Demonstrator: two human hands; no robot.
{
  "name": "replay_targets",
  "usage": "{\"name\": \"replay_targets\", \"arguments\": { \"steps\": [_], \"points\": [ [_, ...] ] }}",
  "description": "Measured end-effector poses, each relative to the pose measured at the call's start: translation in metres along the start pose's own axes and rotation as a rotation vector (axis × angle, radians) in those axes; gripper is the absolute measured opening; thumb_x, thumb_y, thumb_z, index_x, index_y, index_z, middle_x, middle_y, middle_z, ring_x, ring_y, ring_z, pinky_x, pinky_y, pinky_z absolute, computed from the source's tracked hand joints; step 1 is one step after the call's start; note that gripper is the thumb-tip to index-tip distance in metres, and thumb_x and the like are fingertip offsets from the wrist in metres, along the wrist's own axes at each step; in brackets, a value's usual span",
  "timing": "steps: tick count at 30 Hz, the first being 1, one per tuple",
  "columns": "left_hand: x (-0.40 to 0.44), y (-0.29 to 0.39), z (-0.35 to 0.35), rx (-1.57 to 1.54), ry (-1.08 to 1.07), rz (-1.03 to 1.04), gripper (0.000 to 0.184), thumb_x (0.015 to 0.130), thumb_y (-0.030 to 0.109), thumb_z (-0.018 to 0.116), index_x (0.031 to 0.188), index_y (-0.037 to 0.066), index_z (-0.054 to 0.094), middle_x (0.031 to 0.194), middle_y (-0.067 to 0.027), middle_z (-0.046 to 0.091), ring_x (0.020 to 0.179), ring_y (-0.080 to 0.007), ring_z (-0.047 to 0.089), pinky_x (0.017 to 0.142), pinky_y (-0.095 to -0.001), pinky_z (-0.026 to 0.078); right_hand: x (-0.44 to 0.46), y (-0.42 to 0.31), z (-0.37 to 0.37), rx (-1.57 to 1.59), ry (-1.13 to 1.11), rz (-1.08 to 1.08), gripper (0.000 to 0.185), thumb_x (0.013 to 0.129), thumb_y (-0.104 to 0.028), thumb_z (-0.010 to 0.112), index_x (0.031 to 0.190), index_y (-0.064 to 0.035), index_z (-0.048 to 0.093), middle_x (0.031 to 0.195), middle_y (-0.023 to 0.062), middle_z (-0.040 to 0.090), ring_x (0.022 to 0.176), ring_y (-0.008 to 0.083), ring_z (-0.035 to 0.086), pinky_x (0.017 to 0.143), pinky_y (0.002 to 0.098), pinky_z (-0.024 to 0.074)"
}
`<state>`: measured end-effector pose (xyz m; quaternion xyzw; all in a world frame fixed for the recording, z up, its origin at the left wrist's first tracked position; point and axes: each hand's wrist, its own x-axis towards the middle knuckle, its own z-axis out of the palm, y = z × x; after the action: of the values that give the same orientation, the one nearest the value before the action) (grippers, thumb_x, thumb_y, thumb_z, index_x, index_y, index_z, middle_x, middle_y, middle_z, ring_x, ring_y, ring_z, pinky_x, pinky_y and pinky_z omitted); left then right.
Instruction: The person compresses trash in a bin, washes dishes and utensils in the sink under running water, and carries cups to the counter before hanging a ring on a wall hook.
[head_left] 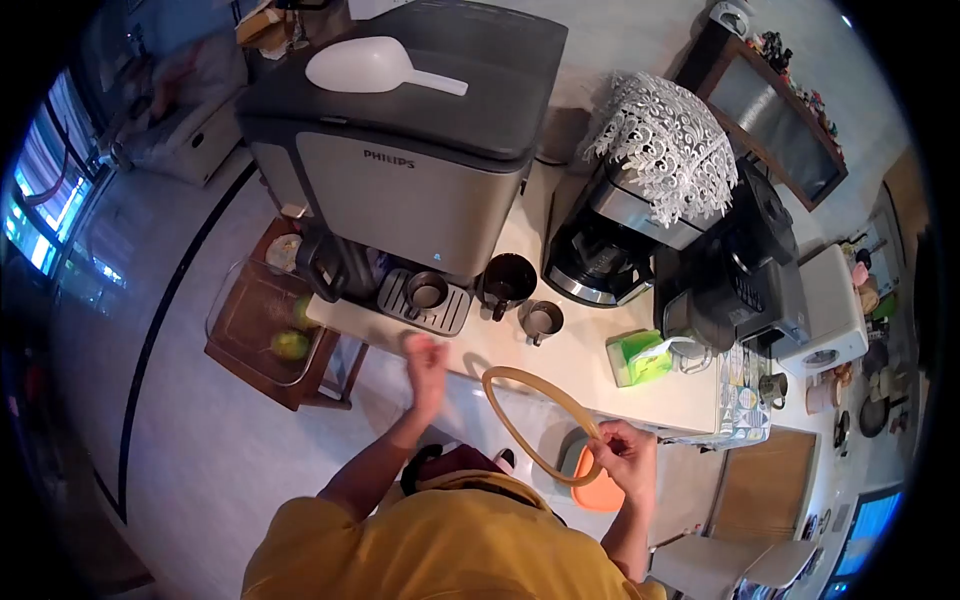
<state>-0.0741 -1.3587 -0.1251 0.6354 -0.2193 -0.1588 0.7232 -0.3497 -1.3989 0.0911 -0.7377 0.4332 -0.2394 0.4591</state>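
A yellowish ring-shaped band point(540, 424) hangs in front of the counter, pinched at its right side by my right hand point(626, 460). My left hand point(426, 368) is raised near the counter's front edge, below the drip tray point(452, 312) of the Philips coffee machine point(400, 190). Motion smears its fingers, so their pose is unclear. On the drip tray stands a small dark cup point(427, 291). Beside it are a larger dark mug point(508, 281) and another small cup point(542, 320). A white scoop point(360, 66) lies on top of the machine.
Right of the cups stands a second coffee maker point(600, 250) under a white lace cover point(672, 140). A green packet point(640, 360) lies near the counter edge point(560, 395). An orange-lidded container point(598, 490) is below. At left, a wooden stool point(275, 392) bears a glass tray with green fruit.
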Motion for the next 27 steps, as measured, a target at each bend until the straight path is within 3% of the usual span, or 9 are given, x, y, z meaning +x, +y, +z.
{"name": "replay_targets", "arguments": {
  "steps": [1, 4, 6, 8, 13, 14, 16, 19, 27],
  "points": [
    [0.006, 0.005, -0.017, 0.256, 0.171, 0.151, 0.038, 0.075, 0.013, 0.063, 0.106, 0.005, 0.041, 0.084, -0.0035, 0.044, 0.066, -0.0107, 0.047, 0.054, -0.0244, 0.045, 0.001, -0.002, 0.002, -0.021, -0.001, -0.041, 0.011, 0.069, 0.0, 0.064, 0.078, 0.0027, 0.059, 0.055, -0.0012, 0.052, 0.048, 0.0016, 0.045, 0.043, 0.017, 0.0365],
    [0.035, 0.031, -0.033, 0.157, 0.33, 0.194, 0.04, 0.073, 0.011, 0.064, 0.107, 0.006, 0.044, 0.075, -0.0018, 0.046, 0.056, -0.008, 0.045, 0.047, -0.0222, 0.041, 0.003, -0.006, 0.008, -0.03, -0.055, -0.002, 0.011, 0.069, 0.004, 0.062, 0.079, 0.0031, 0.058, 0.061, -0.0008, 0.055, 0.052, 0.0023, 0.047, 0.046, 0.0167, 0.0381],
    [0.05, 0.027, -0.038, 0.1, -0.057, -0.242, 0.042, 0.073, 0.011, 0.064, 0.109, 0.004, 0.043, 0.069, -0.0014, 0.049, 0.053, -0.0063, 0.046, 0.04, -0.0201, 0.039, 0.004, -0.009, 0.01, -0.029, -0.077, 0.004, 0.012, 0.068, 0.004, 0.063, 0.079, 0.0032, 0.058, 0.06, -0.0004, 0.055, 0.052, 0.0023, 0.048, 0.046, 0.0169, 0.0386],
    [0.056, 0.017, -0.032, 0.14, -0.045, -0.199, 0.036, 0.075, 0.01, 0.063, 0.106, 0.003, 0.046, 0.065, -0.0014, 0.052, 0.05, -0.0061, 0.047, 0.036, -0.0202, 0.038, 0.004, -0.01, 0.011, -0.034, -0.084, -0.009, 0.012, 0.068, 0.003, 0.065, 0.078, 0.003, 0.058, 0.06, -0.0007, 0.055, 0.052, 0.0022, 0.048, 0.046, 0.0168, 0.0388],
    [0.047, 0.024, -0.019, -0.141, -0.176, -0.148, 0.013, 0.081, 0.011, 0.057, 0.09, 0.003, 0.054, 0.064, -0.0018, 0.054, 0.052, -0.005, 0.048, 0.042, -0.0195, 0.04, -0.007, -0.006, 0.006, 0.006, -0.016, 0.005, 0.011, 0.068, 0.002, 0.065, 0.078, 0.0023, 0.058, 0.059, -0.0013, 0.054, 0.051, 0.0018, 0.046, 0.044, 0.0168, 0.0368],
    [0.042, 0.025, -0.018, -0.137, -0.187, -0.147, 0.013, 0.081, 0.011, 0.057, 0.09, 0.003, 0.054, 0.064, -0.0018, 0.054, 0.052, -0.005, 0.048, 0.042, -0.0195, 0.04, -0.01, -0.004, 0.005, 0.03, 0.002, -0.008, 0.01, 0.069, 0.001, 0.064, 0.078, 0.0021, 0.058, 0.058, -0.0019, 0.052, 0.049, 0.0012, 0.043, 0.042, 0.0169, 0.0348],
    [0.028, 0.025, -0.016, -0.088, -0.413, -0.285, 0.011, 0.083, 0.015, 0.054, 0.084, 0.004, 0.057, 0.063, -0.0005, 0.053, 0.052, -0.0036, 0.046, 0.045, -0.0178, 0.037, -0.015, -0.001, 0.001, 0.035, 0.024, -0.003, 0.01, 0.069, 0.001, 0.064, 0.077, 0.0023, 0.058, 0.058, -0.0019, 0.052, 0.049, 0.0012, 0.043, 0.043, 0.0168, 0.0349],
    [0.0, 0.026, -0.002, -0.167, -0.493, -0.389, 0.014, 0.084, 0.018, 0.053, 0.083, 0.005, 0.06, 0.061, 0.0007, 0.053, 0.051, -0.0026, 0.044, 0.047, -0.0163, 0.032, -0.023, 0.005, -0.005, 0.03, 0.049, 0.0, 0.01, 0.069, 0.001, 0.064, 0.077, 0.0024, 0.058, 0.058, -0.0019, 0.052, 0.049, 0.0012, 0.043, 0.043, 0.0166, 0.0349],
    [-0.064, 0.01, 0.073, -0.257, -0.375, -0.499, 0.023, 0.085, 0.021, 0.052, 0.092, 0.001, 0.06, 0.06, 0.0002, 0.051, 0.05, -0.0033, 0.04, 0.047, -0.0158, 0.03, -0.038, 0.007, -0.019, 0.02, 0.111, 0.048, 0.01, 0.069, 0.001, 0.064, 0.077, 0.0027, 0.058, 0.056, -0.0014, 0.052, 0.049, 0.0015, 0.044, 0.043, 0.0168, 0.0356]
  ]
}}
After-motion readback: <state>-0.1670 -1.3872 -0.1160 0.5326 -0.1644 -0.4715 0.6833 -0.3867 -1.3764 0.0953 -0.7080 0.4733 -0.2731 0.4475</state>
